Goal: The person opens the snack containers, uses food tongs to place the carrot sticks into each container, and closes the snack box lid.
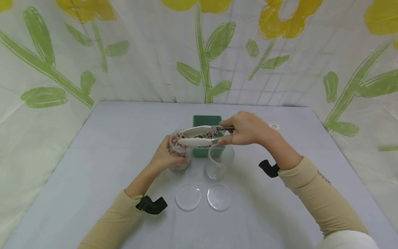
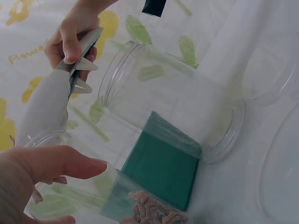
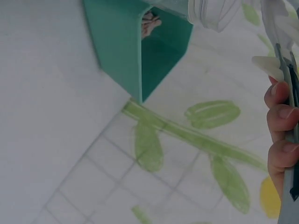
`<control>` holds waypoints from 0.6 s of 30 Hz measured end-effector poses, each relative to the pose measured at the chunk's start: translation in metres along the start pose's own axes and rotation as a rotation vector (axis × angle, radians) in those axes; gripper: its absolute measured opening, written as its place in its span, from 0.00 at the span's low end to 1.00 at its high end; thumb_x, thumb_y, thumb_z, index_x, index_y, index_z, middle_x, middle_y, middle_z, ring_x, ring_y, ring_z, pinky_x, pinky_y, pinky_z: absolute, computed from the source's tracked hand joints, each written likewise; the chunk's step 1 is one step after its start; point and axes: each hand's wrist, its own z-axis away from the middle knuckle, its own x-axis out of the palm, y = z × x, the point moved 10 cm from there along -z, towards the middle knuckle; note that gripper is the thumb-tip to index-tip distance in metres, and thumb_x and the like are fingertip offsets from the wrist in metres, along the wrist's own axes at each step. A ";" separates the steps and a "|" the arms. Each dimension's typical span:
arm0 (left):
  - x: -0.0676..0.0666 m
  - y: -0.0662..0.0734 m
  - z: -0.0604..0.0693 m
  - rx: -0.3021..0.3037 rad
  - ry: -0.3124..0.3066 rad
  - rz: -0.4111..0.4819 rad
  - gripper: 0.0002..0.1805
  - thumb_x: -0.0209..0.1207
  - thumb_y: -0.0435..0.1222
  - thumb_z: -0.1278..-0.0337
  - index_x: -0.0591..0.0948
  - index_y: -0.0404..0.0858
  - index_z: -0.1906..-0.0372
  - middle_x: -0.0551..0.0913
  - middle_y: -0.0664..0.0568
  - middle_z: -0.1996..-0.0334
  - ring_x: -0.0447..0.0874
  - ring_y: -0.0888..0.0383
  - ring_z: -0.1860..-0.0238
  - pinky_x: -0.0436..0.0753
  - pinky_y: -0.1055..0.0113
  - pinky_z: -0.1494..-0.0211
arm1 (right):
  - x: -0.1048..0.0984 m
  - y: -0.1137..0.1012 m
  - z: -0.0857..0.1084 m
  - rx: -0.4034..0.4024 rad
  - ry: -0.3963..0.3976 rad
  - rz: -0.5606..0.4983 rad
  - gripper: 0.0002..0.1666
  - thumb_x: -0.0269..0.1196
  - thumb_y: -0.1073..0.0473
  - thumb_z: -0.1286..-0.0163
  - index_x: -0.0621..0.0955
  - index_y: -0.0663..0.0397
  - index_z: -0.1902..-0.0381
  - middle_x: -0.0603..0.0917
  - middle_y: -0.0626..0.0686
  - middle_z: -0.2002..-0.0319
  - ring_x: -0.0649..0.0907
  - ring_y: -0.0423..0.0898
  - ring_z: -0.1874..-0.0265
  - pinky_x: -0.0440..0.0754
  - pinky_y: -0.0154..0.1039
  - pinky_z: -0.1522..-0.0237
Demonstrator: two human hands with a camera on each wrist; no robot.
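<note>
Left hand [image 1: 164,155] grips a clear jar [image 1: 179,165] of pinkish shreds [image 2: 154,211]; right hand [image 1: 247,128] clasps tongs [image 1: 199,142], tips [image 1: 181,141] perhaps inside the jar's rim [image 1: 178,150]; tabletop [image 1: 118,155] stretches wide leftward.

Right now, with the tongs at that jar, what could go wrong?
Loose shreds might drop onto the table, since the white arms of the tongs stand parted at the jar's mouth. The filled jar could spill if the left hand slips, because it is open and the clear lids lie on the table. The right hand might also knock the clear empty jar standing close by.
</note>
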 end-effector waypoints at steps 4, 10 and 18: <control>0.002 -0.004 0.000 0.000 0.001 -0.005 0.46 0.72 0.27 0.64 0.63 0.31 0.34 0.70 0.34 0.39 0.66 0.39 0.36 0.61 0.44 0.31 | 0.003 -0.001 0.000 0.005 -0.008 0.010 0.38 0.70 0.39 0.43 0.80 0.55 0.41 0.73 0.44 0.84 0.68 0.41 0.81 0.65 0.37 0.77; 0.005 -0.006 0.001 0.011 -0.020 0.046 0.46 0.71 0.25 0.64 0.62 0.30 0.34 0.68 0.34 0.37 0.64 0.38 0.34 0.60 0.44 0.31 | 0.005 0.002 0.001 0.020 -0.005 0.008 0.39 0.70 0.38 0.44 0.80 0.56 0.41 0.78 0.45 0.81 0.71 0.42 0.80 0.68 0.38 0.76; 0.005 -0.011 0.000 0.043 -0.046 0.163 0.44 0.68 0.23 0.62 0.61 0.29 0.35 0.66 0.33 0.35 0.61 0.37 0.32 0.58 0.44 0.30 | -0.004 0.006 0.006 0.029 0.047 -0.020 0.40 0.70 0.37 0.45 0.80 0.55 0.41 0.82 0.48 0.70 0.75 0.43 0.77 0.72 0.39 0.74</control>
